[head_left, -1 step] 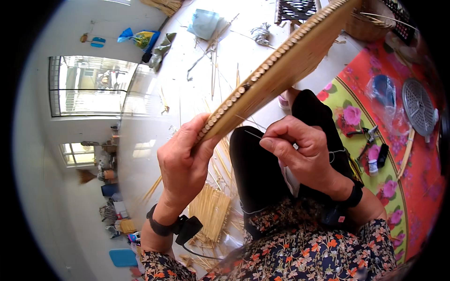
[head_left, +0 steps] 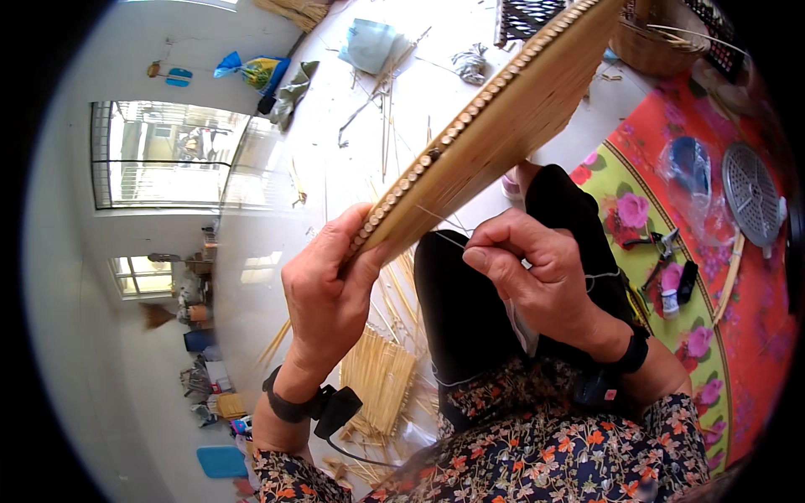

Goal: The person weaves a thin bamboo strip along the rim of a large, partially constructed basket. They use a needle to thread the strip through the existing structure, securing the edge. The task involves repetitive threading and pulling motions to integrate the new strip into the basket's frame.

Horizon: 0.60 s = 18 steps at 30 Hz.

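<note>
My left hand [head_left: 325,285] is closed on the lower end of a straw-coloured panel [head_left: 495,142], thumb on one face and fingers on the other. The panel is made of thin stalks side by side, their round cut ends in a row along its edge. It slants up to the upper right. My right hand [head_left: 532,260] pinches a thin needle [head_left: 450,241] between thumb and forefinger, its tip toward the panel. Pale thread [head_left: 440,216] runs from the panel's face toward these fingers. More thread trails to the right behind my hand. Both hands are above my black-trousered legs.
Below my left hand lies a smaller bundle of stalks [head_left: 377,381], with loose stalks scattered on the floor. To the right, a floral cloth [head_left: 633,205] bears pliers [head_left: 667,243], a small white bottle [head_left: 670,303] and a grey perforated disc [head_left: 749,193]. A woven basket [head_left: 658,50] stands at the upper right.
The panel has shifted very slightly to the left. Both hands keep nearly the same place and grip.
</note>
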### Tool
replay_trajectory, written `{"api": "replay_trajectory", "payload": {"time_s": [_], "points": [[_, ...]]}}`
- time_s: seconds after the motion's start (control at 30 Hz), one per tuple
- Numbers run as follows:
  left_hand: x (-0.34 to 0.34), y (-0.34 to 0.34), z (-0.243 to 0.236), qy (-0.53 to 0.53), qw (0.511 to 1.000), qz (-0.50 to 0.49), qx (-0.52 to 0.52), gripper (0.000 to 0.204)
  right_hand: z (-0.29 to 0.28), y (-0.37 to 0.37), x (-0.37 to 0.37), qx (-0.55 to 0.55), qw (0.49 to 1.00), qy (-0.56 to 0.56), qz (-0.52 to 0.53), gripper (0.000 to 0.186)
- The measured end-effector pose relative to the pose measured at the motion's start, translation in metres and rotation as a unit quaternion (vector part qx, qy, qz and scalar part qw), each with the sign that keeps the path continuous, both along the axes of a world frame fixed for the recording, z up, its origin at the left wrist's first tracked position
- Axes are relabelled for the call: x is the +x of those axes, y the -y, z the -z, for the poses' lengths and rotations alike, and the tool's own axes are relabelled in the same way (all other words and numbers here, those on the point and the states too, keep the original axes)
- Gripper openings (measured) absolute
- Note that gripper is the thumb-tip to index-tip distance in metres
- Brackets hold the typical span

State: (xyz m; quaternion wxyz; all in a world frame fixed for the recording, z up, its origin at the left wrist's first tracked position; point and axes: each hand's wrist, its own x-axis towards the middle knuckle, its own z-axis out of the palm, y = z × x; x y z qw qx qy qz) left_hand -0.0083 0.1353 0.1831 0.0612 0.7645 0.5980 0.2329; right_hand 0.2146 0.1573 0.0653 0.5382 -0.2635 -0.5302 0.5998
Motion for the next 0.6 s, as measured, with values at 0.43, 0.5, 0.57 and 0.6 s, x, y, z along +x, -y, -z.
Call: {"api": "replay_trajectory", "payload": {"time_s": [0.43,0.5,0.57,0.6], "points": [[-0.019,-0.017,-0.003,0.095,0.992,-0.067,-0.053,0.038,-0.013,-0.035,-0.036,0.051,0.997,0.041,0.031,0.008],[-0.02,-0.016,-0.002,0.101,0.991,-0.071,-0.054,0.038,-0.011,-0.036,-0.039,0.048,0.998,0.037,0.025,0.007],[-0.019,-0.015,-0.002,0.104,0.99,-0.073,-0.057,0.038,-0.01,-0.037,-0.042,0.043,0.998,0.03,0.018,0.006],[-0.019,-0.014,-0.002,0.106,0.99,-0.072,-0.058,0.038,-0.011,-0.037,-0.043,0.039,0.999,0.026,0.017,0.006]]}}
